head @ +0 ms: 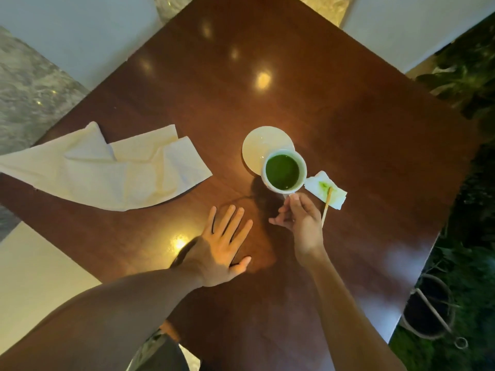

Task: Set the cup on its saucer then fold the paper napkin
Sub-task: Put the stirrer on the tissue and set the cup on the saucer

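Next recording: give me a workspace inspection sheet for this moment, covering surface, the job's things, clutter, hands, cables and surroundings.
Surface: dark glossy wooden table, lamp reflections.
Job's things: white cup of green drink overlaps the near edge of its saucer, not centred; large paper napkin lies rumpled at left, partly over the edge.
Clutter: small stained tissue with a wooden stirrer on it.
Hands: right hand pinches the cup's handle; left hand flat on the table, empty.
Cables: nothing seen.
Surroundings: pale seats, marbled floor, plants and a dark pot at right.
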